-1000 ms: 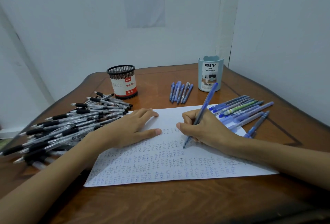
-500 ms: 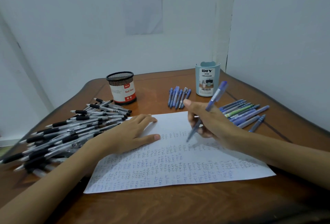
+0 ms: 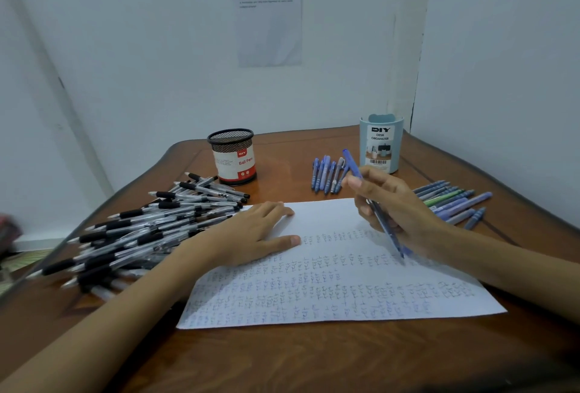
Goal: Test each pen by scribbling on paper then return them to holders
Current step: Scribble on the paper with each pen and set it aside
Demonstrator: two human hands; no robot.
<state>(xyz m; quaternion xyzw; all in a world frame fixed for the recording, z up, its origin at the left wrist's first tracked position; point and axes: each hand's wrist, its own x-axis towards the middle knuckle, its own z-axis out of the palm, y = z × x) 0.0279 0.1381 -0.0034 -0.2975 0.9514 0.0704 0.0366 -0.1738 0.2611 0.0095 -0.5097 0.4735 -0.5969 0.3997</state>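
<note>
Blue pen (image 3: 385, 225), slim plastic barrel: pinched in the curled fingers of the right hand (image 3: 400, 207), over the paper (image 3: 345, 286). Long axis steeply tilted, tip down and near-right at the scribbled white sheet, butt up toward the pale-blue cylindrical organizer (image 3: 380, 145). Left hand (image 3: 251, 235): flat, fingers straight, resting on the sheet. Black mesh cup (image 3: 233, 156); heap of black-grip clear pens (image 3: 150, 229); glossy wooden table (image 3: 282, 358).

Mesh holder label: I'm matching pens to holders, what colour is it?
The mesh holder's label is white with a red base; head view.
</note>
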